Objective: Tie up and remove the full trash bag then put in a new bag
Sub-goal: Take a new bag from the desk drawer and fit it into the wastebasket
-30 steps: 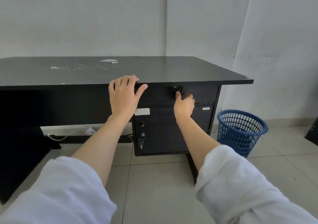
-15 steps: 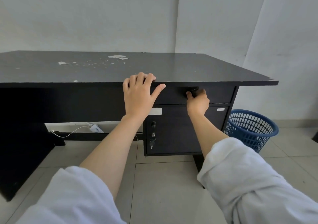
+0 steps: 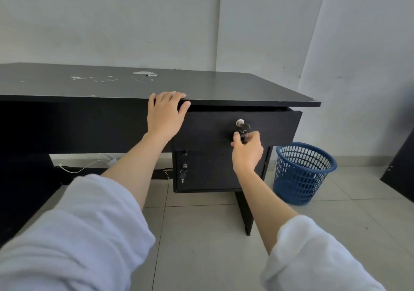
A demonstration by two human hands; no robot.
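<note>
A blue mesh trash basket (image 3: 302,174) stands on the floor right of the black desk (image 3: 201,87), with no bag visible in it. My left hand (image 3: 165,114) lies flat over the desk's front edge, fingers on top. My right hand (image 3: 246,149) pinches the dangling keys (image 3: 243,135) that hang from the lock (image 3: 240,122) of the top drawer (image 3: 268,125). The drawer front stands out a little from under the desktop.
Below the drawer is a cabinet door (image 3: 208,170) with its own lock and hanging key (image 3: 183,175). A white cable and charger (image 3: 89,164) lie on the floor under the desk. A dark panel (image 3: 401,170) leans at the far right. Tiled floor lies in front.
My right hand went from the drawer's lock to the hanging keys and pulled; the drawer has slid out a little. My left hand stayed on the desk edge.
</note>
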